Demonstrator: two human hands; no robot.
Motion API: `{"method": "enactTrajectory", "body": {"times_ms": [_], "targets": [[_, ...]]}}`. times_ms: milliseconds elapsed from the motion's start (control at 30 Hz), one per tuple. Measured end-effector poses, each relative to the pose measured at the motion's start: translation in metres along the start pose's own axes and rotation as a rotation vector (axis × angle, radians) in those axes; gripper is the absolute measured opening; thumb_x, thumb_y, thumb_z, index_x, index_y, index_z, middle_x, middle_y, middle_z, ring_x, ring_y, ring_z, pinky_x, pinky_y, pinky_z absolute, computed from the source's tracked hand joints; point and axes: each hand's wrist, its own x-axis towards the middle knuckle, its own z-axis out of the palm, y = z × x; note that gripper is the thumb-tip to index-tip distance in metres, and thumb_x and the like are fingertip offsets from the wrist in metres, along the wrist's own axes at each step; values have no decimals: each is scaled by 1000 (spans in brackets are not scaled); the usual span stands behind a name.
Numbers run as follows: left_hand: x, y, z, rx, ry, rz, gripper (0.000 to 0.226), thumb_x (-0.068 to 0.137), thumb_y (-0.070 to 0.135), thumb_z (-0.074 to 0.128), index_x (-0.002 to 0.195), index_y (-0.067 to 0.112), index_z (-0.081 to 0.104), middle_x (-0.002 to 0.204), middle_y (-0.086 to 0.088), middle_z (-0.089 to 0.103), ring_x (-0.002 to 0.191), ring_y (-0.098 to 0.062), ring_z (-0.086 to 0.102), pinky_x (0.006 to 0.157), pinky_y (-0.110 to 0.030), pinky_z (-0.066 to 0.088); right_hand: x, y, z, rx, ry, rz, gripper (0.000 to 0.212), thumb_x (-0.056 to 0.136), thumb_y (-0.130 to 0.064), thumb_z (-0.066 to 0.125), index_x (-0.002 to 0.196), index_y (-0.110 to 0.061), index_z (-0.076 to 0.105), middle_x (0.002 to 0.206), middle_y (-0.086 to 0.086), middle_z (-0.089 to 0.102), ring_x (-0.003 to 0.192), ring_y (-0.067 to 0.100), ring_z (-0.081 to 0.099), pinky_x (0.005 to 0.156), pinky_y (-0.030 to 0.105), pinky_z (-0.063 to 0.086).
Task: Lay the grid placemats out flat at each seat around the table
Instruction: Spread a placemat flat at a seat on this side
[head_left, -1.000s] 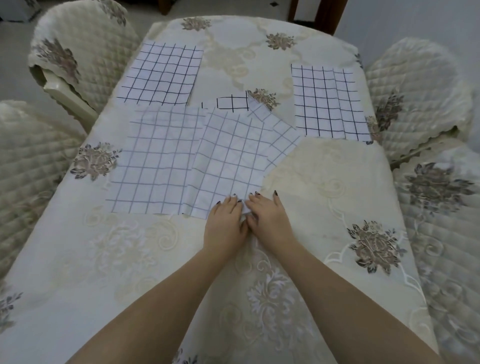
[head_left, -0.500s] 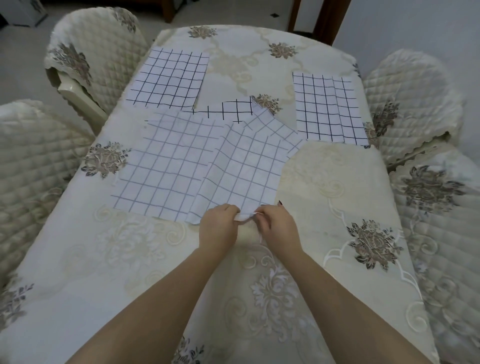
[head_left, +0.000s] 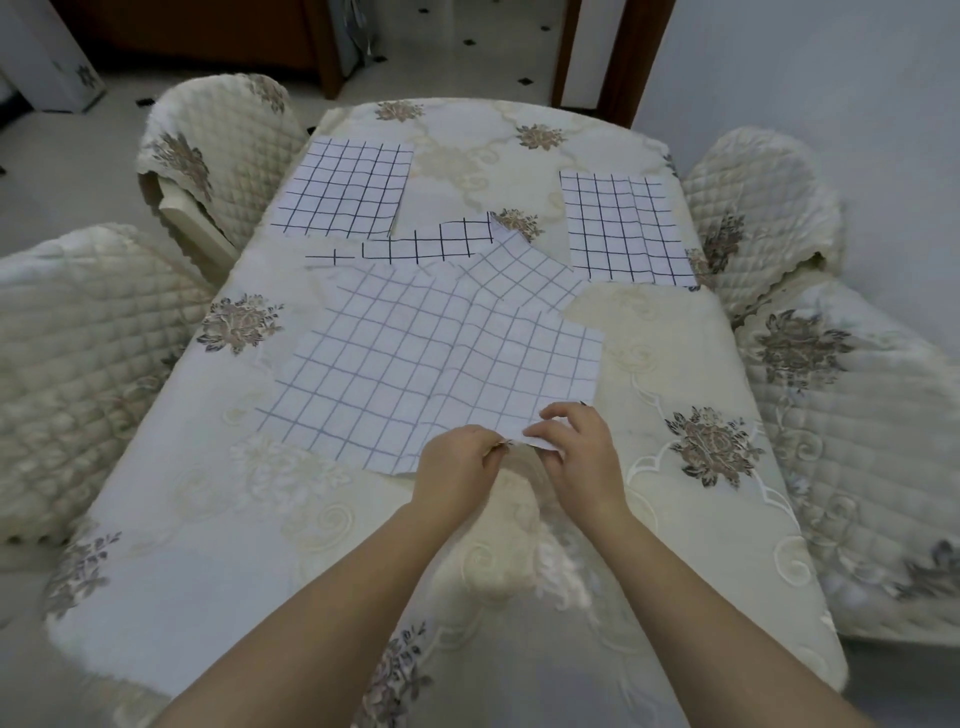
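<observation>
Several white grid placemats lie overlapped in a pile (head_left: 415, 364) in the middle of the table (head_left: 208, 519). My left hand (head_left: 457, 467) and my right hand (head_left: 576, 452) both pinch the near edge of the top mat, its near right corner lifted and curled between my right fingers. One placemat (head_left: 345, 187) lies flat at the far left seat. Another placemat (head_left: 623, 228) lies flat at the far right seat. A strip of a darker-lined mat (head_left: 431, 244) shows from under the pile's far side.
The table wears a cream floral cloth. Quilted covered chairs stand at the far left (head_left: 218, 150), near left (head_left: 78, 364), far right (head_left: 758, 208) and near right (head_left: 857, 441). A doorway with dark wood frames (head_left: 587, 52) lies beyond the far end.
My hands went from resting flat on the mat's near edge to pinching it. The top mat has been pulled round and toward me, its near right corner lifted. The view has tilted up.
</observation>
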Motion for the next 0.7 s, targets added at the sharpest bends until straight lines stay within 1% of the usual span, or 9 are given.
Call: {"method": "enactTrajectory", "body": {"times_ms": [67, 167, 300, 400, 433, 533, 567, 633, 700], "targets": [[-9, -6, -3, 9, 16, -18, 23, 92, 24, 55, 86, 13, 74, 84, 0, 72, 81, -19, 64, 64, -26, 39, -7, 1, -13, 61, -6, 99, 17, 80, -19, 62, 87, -12, 75, 99, 6, 63, 100, 15, 49, 81, 29, 39], [-25, -19, -9, 51, 21, -65, 21, 91, 23, 55, 83, 15, 73, 81, 4, 71, 79, -17, 63, 63, -24, 35, -18, 7, -31, 106, -37, 268, 20, 79, 0, 65, 91, -12, 76, 96, -2, 59, 103, 21, 54, 84, 22, 36], [-45, -34, -14, 141, -27, -127, 26, 92, 23, 50, 80, 13, 71, 79, 2, 70, 76, -16, 62, 64, -30, 47, -35, 17, -47, 131, -26, 349, 23, 80, 0, 65, 91, -16, 76, 93, -6, 58, 101, 21, 57, 83, 27, 41], [-58, -42, -16, 179, -15, -153, 24, 93, 22, 50, 81, 15, 70, 79, 3, 68, 75, -16, 61, 61, -29, 45, -46, 22, -54, 157, -19, 383, 22, 82, -1, 65, 91, -17, 77, 93, -6, 57, 100, 21, 56, 83, 29, 42], [-62, -44, -17, 194, -2, -154, 23, 92, 22, 51, 81, 16, 70, 80, 4, 67, 75, -16, 60, 60, -28, 42, -49, 23, -56, 169, -19, 397, 20, 83, -2, 65, 91, -17, 77, 94, -6, 56, 100, 19, 55, 83, 25, 41], [-72, -48, -18, 202, 36, -150, 19, 91, 19, 54, 83, 15, 71, 80, 2, 69, 74, -17, 61, 58, -27, 40, -58, 25, -61, 184, -1, 423, 22, 83, 0, 65, 92, -16, 77, 92, -6, 50, 96, 15, 51, 79, 6, 35], [-75, -48, -18, 198, 42, -145, 18, 90, 18, 56, 83, 13, 72, 79, 0, 69, 73, -18, 61, 58, -27, 40, -62, 27, -63, 174, 6, 433, 23, 83, 1, 65, 93, -16, 77, 90, -5, 48, 94, 16, 50, 77, 4, 34], [-80, -48, -18, 200, 41, -130, 16, 89, 15, 57, 82, 11, 71, 77, -1, 68, 71, -21, 61, 58, -28, 41, -69, 32, -65, 140, 9, 456, 24, 83, 1, 65, 94, -17, 77, 89, 0, 46, 89, 17, 48, 75, 7, 33], [-85, -48, -18, 203, 34, -121, 15, 88, 15, 57, 81, 11, 70, 75, -1, 67, 71, -21, 61, 58, -29, 41, -76, 36, -68, 119, 28, 485, 21, 83, -2, 66, 96, -15, 77, 86, 2, 43, 79, 15, 46, 71, 4, 33]]}}
